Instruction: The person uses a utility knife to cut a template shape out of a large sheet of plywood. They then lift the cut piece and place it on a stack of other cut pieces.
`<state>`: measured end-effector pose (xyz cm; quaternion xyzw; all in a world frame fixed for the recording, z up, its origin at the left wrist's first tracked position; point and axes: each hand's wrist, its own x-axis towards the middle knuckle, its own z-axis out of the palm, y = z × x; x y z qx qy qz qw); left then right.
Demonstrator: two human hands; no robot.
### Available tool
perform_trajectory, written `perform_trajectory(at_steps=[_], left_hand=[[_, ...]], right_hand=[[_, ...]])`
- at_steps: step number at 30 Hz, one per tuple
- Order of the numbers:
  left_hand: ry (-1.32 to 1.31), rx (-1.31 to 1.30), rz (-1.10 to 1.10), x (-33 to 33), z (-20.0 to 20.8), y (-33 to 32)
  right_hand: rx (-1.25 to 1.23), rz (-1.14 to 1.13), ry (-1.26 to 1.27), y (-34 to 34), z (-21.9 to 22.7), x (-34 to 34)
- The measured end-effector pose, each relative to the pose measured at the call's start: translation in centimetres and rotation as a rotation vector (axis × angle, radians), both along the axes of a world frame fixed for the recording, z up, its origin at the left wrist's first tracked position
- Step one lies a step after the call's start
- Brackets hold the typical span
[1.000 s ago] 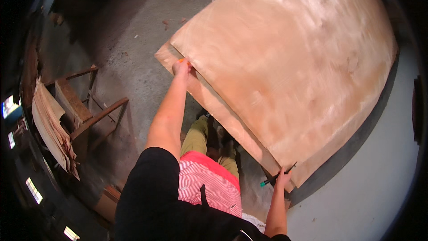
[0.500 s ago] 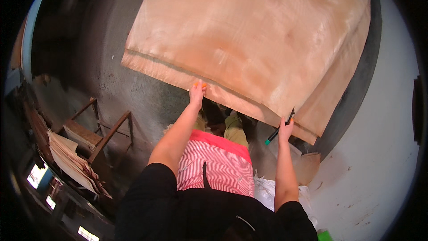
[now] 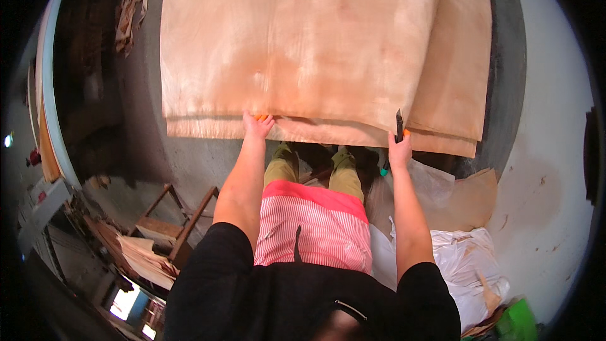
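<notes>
A large, thin, pale-tan wood veneer sheet [image 3: 297,38] lies over another veneer sheet [image 3: 464,44], which shows along the right and near edges. My left hand [image 3: 257,127] pinches the near edge of the upper sheet left of the middle; orange coverings show on its fingers. By the upper sheet's near right corner, my right hand [image 3: 399,151] is closed round a black utility knife [image 3: 399,125] with a green end, its blade end pointing away from me. Orange also shows on a right finger. Whether the right fingers grip the sheet too, I cannot tell.
A dark surface edge [image 3: 507,57] and a pale wall [image 3: 555,120] run along the right. Brown sheet scraps [image 3: 473,199] and a white plastic sack [image 3: 464,259] lie near right. At lower left stand a frame [image 3: 196,218] and stacked veneer [image 3: 146,259]. Loose strips [image 3: 131,16] lie far left.
The view has turned, so the sheets' near edge now runs nearly level. The knife in my right hand has swung from slanting to nearly upright in the picture. My left hand stays at the edge.
</notes>
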<state>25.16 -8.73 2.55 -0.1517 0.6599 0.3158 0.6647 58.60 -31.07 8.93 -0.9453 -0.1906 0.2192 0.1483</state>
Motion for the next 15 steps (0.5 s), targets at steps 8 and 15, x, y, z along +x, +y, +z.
perform_trajectory(at_steps=[8, 15], left_hand=[[0.217, 0.022, -0.341, 0.3, -1.2, -1.0], [0.872, 0.493, -1.477, 1.0, -2.1, -5.9]], right_hand=[[0.129, -0.436, -0.075, -14.0, 0.9, 2.2], [-0.042, -0.365, -0.466, -27.0, 9.2, 2.7]])
